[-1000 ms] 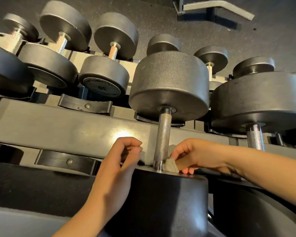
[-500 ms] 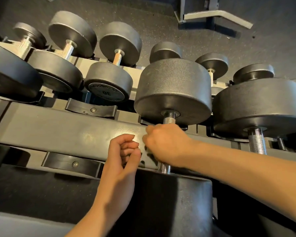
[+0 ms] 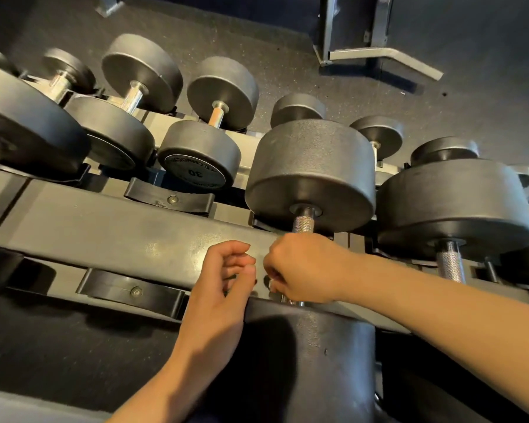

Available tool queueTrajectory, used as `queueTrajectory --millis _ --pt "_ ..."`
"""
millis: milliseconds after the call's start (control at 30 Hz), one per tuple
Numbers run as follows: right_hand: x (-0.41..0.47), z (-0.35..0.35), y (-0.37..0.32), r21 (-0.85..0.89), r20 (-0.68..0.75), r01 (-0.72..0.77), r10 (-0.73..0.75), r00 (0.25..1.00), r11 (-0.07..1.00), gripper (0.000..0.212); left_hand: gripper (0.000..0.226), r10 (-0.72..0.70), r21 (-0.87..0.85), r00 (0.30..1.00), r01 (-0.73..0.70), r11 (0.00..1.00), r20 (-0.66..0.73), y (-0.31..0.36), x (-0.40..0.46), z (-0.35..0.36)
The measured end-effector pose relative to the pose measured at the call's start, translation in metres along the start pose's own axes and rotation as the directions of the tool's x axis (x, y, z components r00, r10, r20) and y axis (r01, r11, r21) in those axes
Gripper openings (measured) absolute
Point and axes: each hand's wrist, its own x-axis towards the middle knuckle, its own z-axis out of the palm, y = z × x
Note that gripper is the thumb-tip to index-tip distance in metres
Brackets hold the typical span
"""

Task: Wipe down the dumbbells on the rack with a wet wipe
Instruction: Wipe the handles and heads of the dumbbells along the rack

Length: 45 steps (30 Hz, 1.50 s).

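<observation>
A person's right hand [image 3: 303,267] is wrapped around the knurled handle [image 3: 303,222] of a large dumbbell [image 3: 312,166] at the rack's front rail [image 3: 110,227]; the wipe is hidden. The left hand [image 3: 223,282] hovers beside it, loosely curled, holding nothing. The handle-wiping step seems underway; next calls for sliding along the bar.

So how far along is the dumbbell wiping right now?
Done: nothing shows which dumbbells are already wiped. In hand: the right hand grips the knurled handle of the middle dumbbell; the wipe is hidden. The left hand hovers beside it. Left: likely its heads and the neighbouring dumbbells.
</observation>
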Motion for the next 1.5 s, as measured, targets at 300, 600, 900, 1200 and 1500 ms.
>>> queueTrajectory --millis 300,600,900,1200,1500 --pt "0.002 0.004 0.009 -0.187 -0.276 -0.232 0.176 0.945 0.954 0.028 0.011 0.006 -0.032 0.998 -0.008 0.999 -0.065 -0.009 0.003 0.0" --pt "-0.012 0.018 0.032 0.281 -0.439 -0.177 0.29 0.85 0.943 0.015 0.02 0.031 0.054 0.999 -0.029 0.998 -0.043 -0.008 0.004 -0.002" --pt "-0.027 0.024 0.021 0.342 -0.342 -0.054 0.177 0.923 0.938 0.016 0.015 0.107 0.156 0.994 -0.103 0.982 -0.013 -0.005 0.001 0.001" --pt "-0.014 0.034 0.054 0.358 -0.58 -0.112 0.315 0.751 0.927 0.01 0.017 0.364 0.513 0.918 -0.392 0.764 0.158 0.008 -0.023 0.013" --pt "-0.047 0.059 0.034 0.774 -0.175 -0.024 0.25 0.952 0.633 0.025 0.013 0.249 0.446 0.955 -0.296 0.844 0.162 0.008 -0.013 0.012"
